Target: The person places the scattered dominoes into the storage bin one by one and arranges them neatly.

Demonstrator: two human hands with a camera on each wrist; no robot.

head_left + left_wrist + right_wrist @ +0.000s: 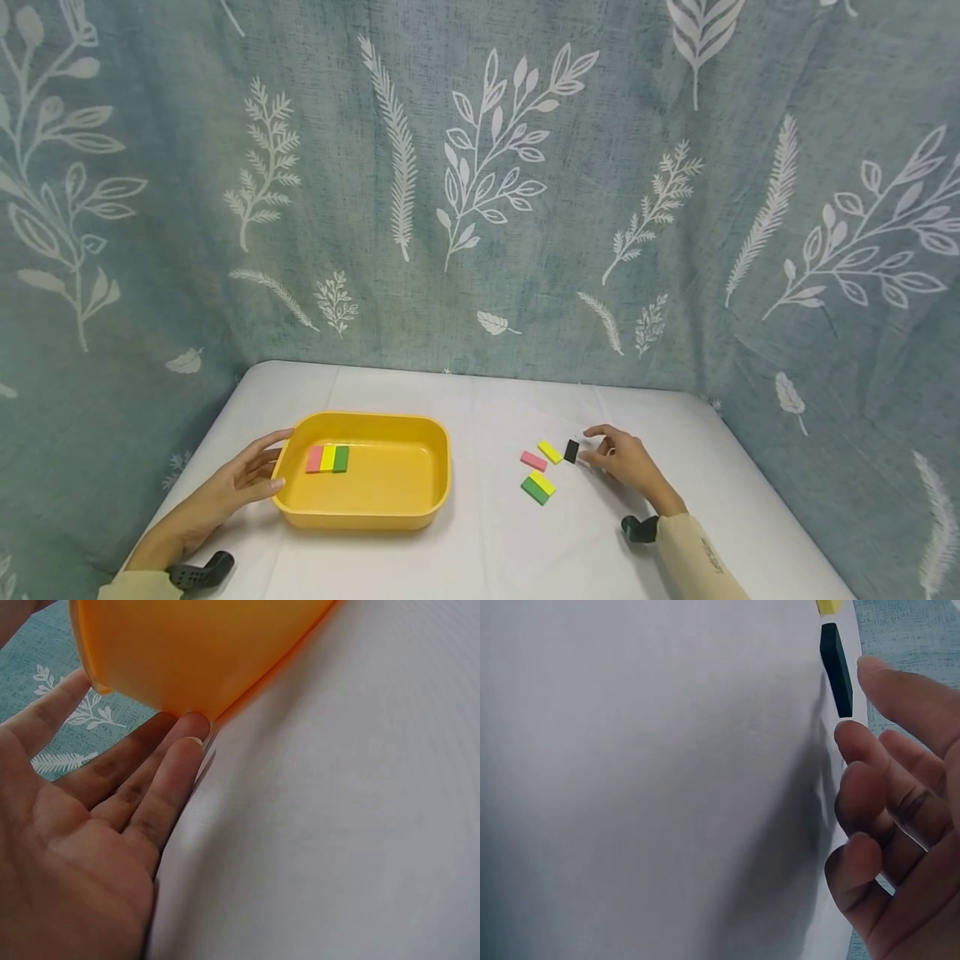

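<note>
At the left end of a yellow plastic tray, my left hand rests its fingertips and thumb against the side, fingers nearly straight. In the left wrist view, several fingertips touch the lower wall of the tray. A pink, a yellow and a green block lie side by side in the tray. My right hand is just right of a small black block, thumb and fingers spread apart around nothing. The right wrist view has the fingertips close to the dark block, with a gap between.
Left of the black block lie a pink block and a yellow block. Nearer me, another yellow block sits against a green block. A white cloth covers the table; a leaf-patterned curtain hangs behind and at both sides.
</note>
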